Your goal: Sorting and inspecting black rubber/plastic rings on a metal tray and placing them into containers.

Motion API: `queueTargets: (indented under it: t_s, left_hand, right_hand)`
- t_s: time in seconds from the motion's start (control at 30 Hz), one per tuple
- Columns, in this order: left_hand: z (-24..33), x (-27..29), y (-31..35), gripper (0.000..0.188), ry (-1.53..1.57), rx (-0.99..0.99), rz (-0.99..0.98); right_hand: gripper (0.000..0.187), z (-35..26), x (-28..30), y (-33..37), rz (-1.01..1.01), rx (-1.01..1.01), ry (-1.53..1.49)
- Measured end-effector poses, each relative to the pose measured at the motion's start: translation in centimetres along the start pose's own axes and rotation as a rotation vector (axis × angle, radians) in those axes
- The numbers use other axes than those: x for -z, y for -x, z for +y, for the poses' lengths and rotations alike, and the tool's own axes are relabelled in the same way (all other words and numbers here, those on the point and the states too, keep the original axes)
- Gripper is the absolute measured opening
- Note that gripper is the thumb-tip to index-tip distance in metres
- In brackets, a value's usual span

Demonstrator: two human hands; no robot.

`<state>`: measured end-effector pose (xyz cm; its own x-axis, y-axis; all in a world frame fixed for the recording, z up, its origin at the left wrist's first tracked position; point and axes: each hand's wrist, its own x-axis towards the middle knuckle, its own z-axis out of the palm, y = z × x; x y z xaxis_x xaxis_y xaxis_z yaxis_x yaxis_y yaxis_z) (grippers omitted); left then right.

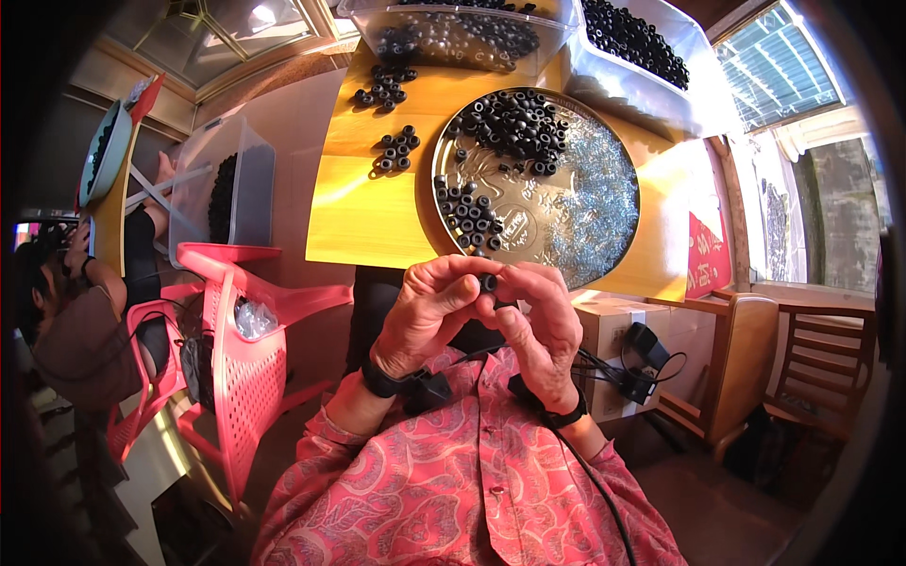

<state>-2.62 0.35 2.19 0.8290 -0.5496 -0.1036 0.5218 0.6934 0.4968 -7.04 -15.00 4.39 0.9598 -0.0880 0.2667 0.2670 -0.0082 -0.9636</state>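
Note:
Just in front of my chest, near the table's front edge, both hands meet around a small black ring-shaped piece (487, 282). My left hand (425, 307) pinches it between thumb and forefinger. From the other side, the curled fingers of my right hand (540, 325) press against it; whether they hold anything smaller is hidden. Beyond them lies a round metal tray (514, 222). A heap of black rings (519, 127) fills its far part, and a smaller group (470, 215) sits near its left rim. Many tiny clear bluish pieces (595, 203) cover its right side.
Clear plastic bins of black rings (453, 38) (642, 52) stand at the table's back. Loose clusters (385, 87) (396, 151) lie left on the yellow tabletop (363, 212). A pink chair (247, 363) and a seated person (80, 321) are left; a cardboard box (604, 344) stands right.

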Motion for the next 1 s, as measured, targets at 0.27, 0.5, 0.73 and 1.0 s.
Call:
queueTargets:
  t_s: [0.27,0.5,0.73,1.0]
  left_hand:
    - [-0.2,-0.2,-0.2,0.031,-0.058,0.007,0.031]
    - [0.1,-1.3,-0.4,0.026,-0.239,0.056,0.046]
    - [0.1,-1.5,-0.4,0.026,-0.385,0.076,0.073]
    - [0.0,-2.7,-0.3,0.028,-0.502,-0.005,0.095]
  right_hand:
    - [0.029,0.1,0.3,-0.1,0.016,0.032,0.037]
    - [0.022,-0.5,0.8,-0.1,0.045,0.022,0.074]
    - [0.017,0.8,1.7,0.2,0.029,-0.123,-0.204]
    - [0.015,1.2,2.1,0.5,0.049,-0.122,-0.256]
